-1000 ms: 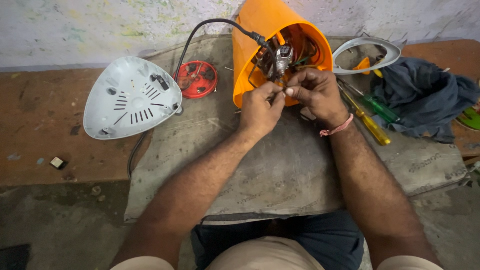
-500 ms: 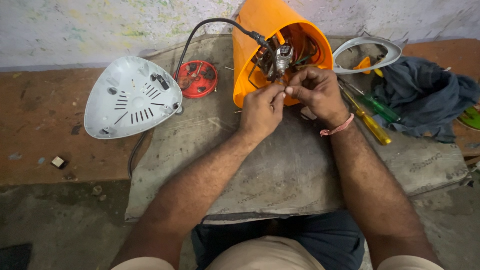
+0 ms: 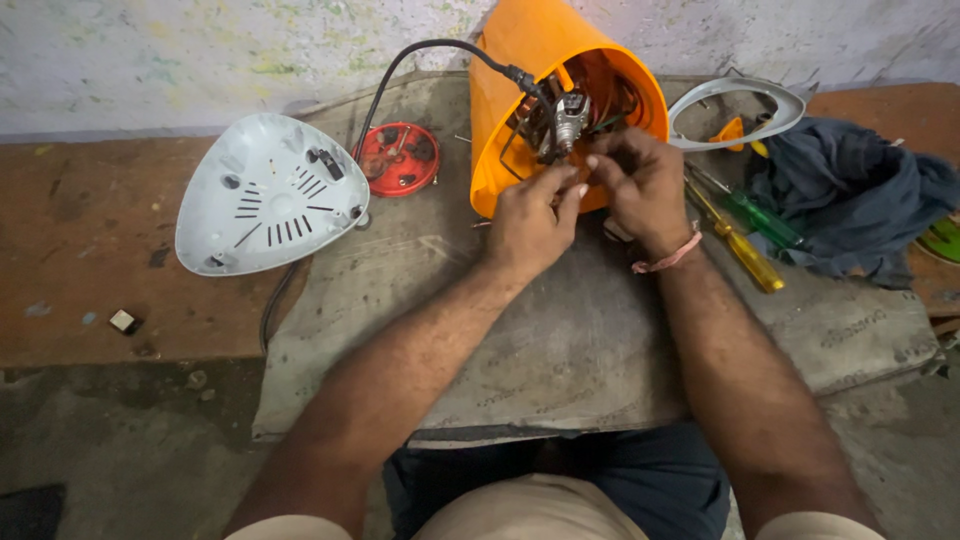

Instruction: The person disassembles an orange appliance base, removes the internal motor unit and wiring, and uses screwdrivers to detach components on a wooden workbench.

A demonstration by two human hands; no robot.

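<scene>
Your left hand (image 3: 528, 220) sits at the open mouth of the orange housing (image 3: 520, 60), its fingers drawn narrow, thumb and forefinger pinched on something small at the rim; what that small part is cannot be told; your right hand (image 3: 640, 185) meets it from the other side, fingertips also pinched close, touching the left hand's tips just below the motor (image 3: 570, 115). The housing lies on its side on the grey board (image 3: 560, 340), mouth toward you, with the motor and wiring showing inside; a black cord (image 3: 400, 70) runs out of it, arcs over the board's back edge and passes down by the white cover (image 3: 265, 195). The cover lies vent side up at the board's left edge; a red disc (image 3: 400, 160) lies between it and the housing. To the right of your right hand lie a yellow screwdriver (image 3: 740, 245) and a green screwdriver (image 3: 760, 215), side by side; beyond them a grey ring (image 3: 740, 100) and a dark cloth (image 3: 850, 195); a pink band (image 3: 668, 260) circles your right wrist.
</scene>
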